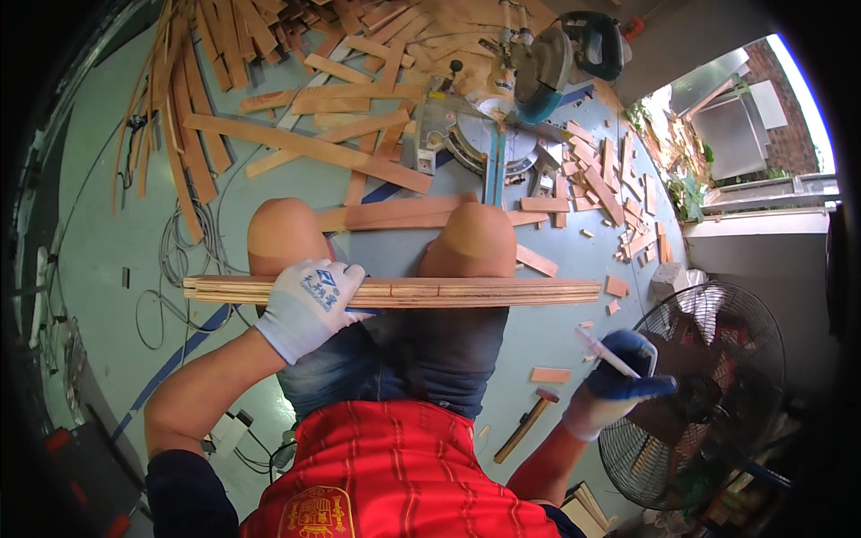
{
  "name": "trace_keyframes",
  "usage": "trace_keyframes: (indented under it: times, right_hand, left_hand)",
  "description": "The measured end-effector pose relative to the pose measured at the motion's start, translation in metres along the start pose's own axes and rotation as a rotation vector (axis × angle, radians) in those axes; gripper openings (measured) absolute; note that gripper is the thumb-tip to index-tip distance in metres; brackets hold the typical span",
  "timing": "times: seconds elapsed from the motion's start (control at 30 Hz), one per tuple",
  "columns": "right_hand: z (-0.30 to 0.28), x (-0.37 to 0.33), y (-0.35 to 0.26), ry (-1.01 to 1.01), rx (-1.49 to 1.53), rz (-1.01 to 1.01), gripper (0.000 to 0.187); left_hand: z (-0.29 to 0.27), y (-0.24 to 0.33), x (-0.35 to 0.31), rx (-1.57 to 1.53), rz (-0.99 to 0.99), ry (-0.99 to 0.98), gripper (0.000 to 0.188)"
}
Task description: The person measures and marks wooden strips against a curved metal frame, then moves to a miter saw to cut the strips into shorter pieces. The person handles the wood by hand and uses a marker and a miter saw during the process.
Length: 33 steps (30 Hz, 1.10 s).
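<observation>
A bundle of long, thin wooden boards (484, 292) lies across my knees, its layered edges facing me. A few thin marks cross those edges near the middle. My left hand (314, 305), in a white glove with a blue palm, is closed around the bundle left of its middle. Off to the right, beyond the boards' right end, my right hand (619, 386) wears the same kind of glove. It holds a slim whitish pen (608, 351) between thumb and fingers, apart from the boards.
A mitre saw (502, 134) stands on the floor ahead. Long planks (305, 148) are heaped at far left, and short offcuts (601, 179) lie scattered at right. A floor fan (708, 386) stands near my right hand, with a hammer (527, 426) nearby. Coiled cable (193, 255) lies at left.
</observation>
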State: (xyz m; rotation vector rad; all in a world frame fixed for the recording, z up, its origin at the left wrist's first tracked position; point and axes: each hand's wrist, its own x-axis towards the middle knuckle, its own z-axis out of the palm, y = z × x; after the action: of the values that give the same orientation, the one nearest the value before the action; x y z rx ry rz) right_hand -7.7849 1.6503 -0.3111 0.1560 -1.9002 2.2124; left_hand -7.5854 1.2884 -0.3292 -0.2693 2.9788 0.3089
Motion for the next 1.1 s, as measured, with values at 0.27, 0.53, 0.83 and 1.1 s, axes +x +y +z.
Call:
trace_keyframes:
  times: [0.27,0.53,0.83,1.1]
  right_hand:
    - [0.088,-0.071,-0.072,-0.901,1.100,0.630,0.079]
    - [0.127,-0.108,-0.049,-1.228,1.610,0.942,0.061]
    - [0.122,-0.130,-0.080,-0.894,1.631,1.479,0.099]
    - [0.011,-0.067,0.023,-0.179,0.963,0.991,0.081]
  left_hand:
    - [0.005,-0.001,0.001,0.004,0.061,0.101,0.049]
    - [0.002,0.000,0.007,-0.023,0.000,0.035,0.049]
    - [0.008,0.000,0.001,-0.035,0.038,0.137,0.050]
    - [0.018,-0.017,-0.006,-0.125,0.018,0.135,0.060]
